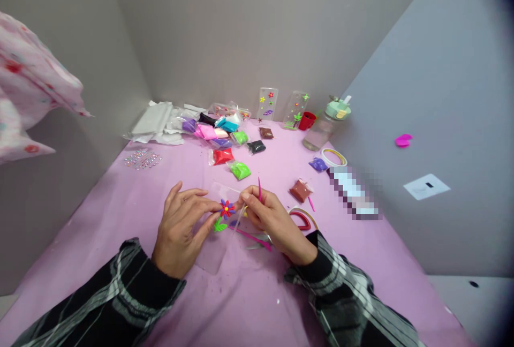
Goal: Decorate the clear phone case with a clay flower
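A clear phone case (pixel 212 258) is tilted between my hands, above the table. On it is a clay flower (pixel 227 208) with red and purple petals, a yellow centre and green leaves (pixel 219 225). My left hand (pixel 179 229) pinches at the flower's left petals with thumb and index finger, the other fingers stretched out. With thumb and fingers, my right hand (pixel 269 218) grips the case's right edge. A thin pink modelling tool (pixel 259 189) sticks up from that same hand. Below the hands lies another pink tool (pixel 252 237), partly hidden by the case.
Clay packets, including a red one (pixel 222 156), a green one (pixel 240 170) and a brown one (pixel 301 190), lie beyond my hands. Decorated cases (pixel 267 103) lean at the back wall near a water bottle (pixel 321 130). A tape roll (pixel 334 157) and blurred phone (pixel 353 191) are right.
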The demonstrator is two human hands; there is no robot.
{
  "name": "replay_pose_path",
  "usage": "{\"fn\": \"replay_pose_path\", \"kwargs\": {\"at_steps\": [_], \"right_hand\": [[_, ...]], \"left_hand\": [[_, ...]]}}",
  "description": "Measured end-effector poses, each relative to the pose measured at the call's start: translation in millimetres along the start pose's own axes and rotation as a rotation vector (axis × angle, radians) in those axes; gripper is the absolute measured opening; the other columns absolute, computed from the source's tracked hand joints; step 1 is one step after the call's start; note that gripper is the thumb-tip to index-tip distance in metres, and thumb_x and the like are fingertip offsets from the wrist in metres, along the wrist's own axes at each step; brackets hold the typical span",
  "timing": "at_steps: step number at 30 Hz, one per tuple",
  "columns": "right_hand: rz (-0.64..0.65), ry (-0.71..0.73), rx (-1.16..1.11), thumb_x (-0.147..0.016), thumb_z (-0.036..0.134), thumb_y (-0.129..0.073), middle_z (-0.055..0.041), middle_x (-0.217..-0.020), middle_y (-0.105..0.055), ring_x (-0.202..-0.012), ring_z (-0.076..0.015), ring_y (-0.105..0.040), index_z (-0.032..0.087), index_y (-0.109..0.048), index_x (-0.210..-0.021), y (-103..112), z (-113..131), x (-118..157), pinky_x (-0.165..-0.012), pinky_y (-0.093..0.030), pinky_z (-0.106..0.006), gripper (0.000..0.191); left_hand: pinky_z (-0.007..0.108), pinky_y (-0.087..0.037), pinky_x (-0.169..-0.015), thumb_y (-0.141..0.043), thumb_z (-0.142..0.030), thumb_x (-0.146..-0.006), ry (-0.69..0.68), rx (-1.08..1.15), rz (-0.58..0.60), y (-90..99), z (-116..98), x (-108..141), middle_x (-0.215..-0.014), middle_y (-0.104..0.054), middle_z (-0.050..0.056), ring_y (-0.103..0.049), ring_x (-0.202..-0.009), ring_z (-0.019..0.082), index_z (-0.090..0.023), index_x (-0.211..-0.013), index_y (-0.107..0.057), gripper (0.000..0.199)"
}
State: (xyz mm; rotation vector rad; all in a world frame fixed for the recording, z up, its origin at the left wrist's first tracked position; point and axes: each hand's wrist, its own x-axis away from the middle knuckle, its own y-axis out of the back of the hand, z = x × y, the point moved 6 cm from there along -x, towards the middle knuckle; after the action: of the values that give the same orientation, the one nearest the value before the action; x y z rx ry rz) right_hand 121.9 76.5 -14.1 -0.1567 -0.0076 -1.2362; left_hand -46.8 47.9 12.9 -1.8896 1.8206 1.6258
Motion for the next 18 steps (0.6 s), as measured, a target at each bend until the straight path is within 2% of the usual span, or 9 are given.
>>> {"fn": "replay_pose_path", "kwargs": {"at_steps": [12,18], "right_hand": [[0.003,0.008,-0.008,-0.097,0.043,-0.055,0.0115,-0.048,-0.030,-0.041,-0.0054,-0.018,0.017,-0.057,-0.083,-0.3,0.3,0.3,-0.040,-0.013,-0.021,0.030],[0.013,0.017,-0.011,-0.099,0.040,-0.053,0.0113,-0.049,-0.032,-0.041,-0.0052,-0.019,0.016,-0.058,-0.084,0.0,-0.3,0.5,-0.040,-0.013,-0.020,0.029]], "left_hand": [[0.058,-0.031,-0.110,-0.065,-0.018,-0.089,0.007,-0.043,-0.018,1.3,-0.7,-1.4,-0.081,-0.072,0.002,-0.064,-0.091,0.025,-0.024,-0.087,-0.066,0.006],[0.059,-0.031,-0.108,-0.063,-0.018,-0.092,0.001,-0.058,0.003,1.1,-0.9,-3.2,-0.076,-0.069,0.001,-0.061,-0.081,0.022,-0.023,-0.082,-0.063,0.011]]}}
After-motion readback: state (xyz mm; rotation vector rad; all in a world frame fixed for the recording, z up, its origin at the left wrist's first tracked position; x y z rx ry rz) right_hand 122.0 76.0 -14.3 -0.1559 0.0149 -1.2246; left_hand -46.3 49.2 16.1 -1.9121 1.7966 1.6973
